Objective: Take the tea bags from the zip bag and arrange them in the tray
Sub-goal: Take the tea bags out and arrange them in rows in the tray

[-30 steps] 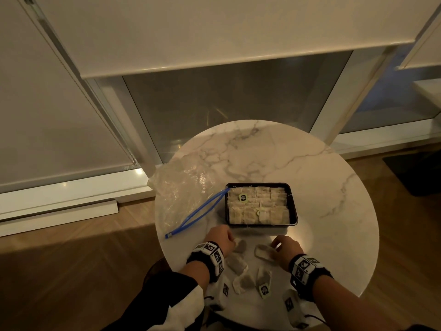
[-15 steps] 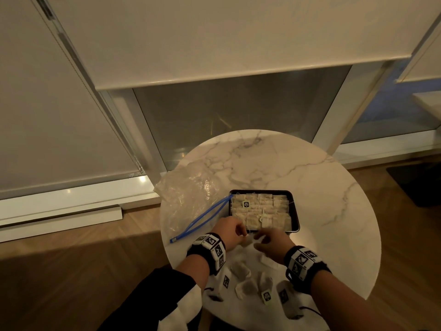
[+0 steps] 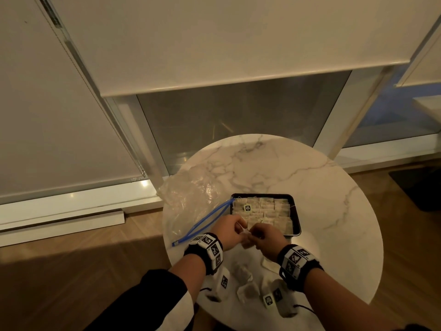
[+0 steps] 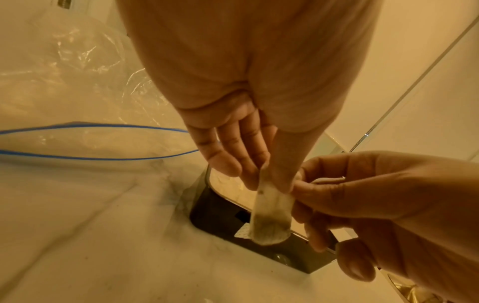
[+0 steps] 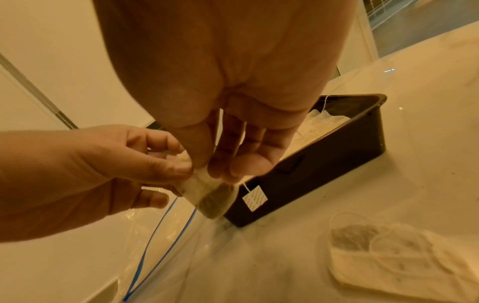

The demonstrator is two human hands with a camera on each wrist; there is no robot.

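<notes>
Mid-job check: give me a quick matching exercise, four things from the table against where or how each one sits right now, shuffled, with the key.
Things:
1. held tea bag
2. zip bag
3. tray
4. loose tea bags

States:
A. lying open and flat, left of the tray
B. scattered on the table's near edge
C. pinched at its top by the left hand and right hand
D. nearly filled with rows of bags

Pairs: 1-C, 2-A, 3-D, 4-B

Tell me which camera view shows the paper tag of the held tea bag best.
The right wrist view: the tag dangles on its string beside the tea bag pinched by both hands, against the dark tray. The left wrist view shows only a corner of it behind the bag. The head view hides it.
</notes>
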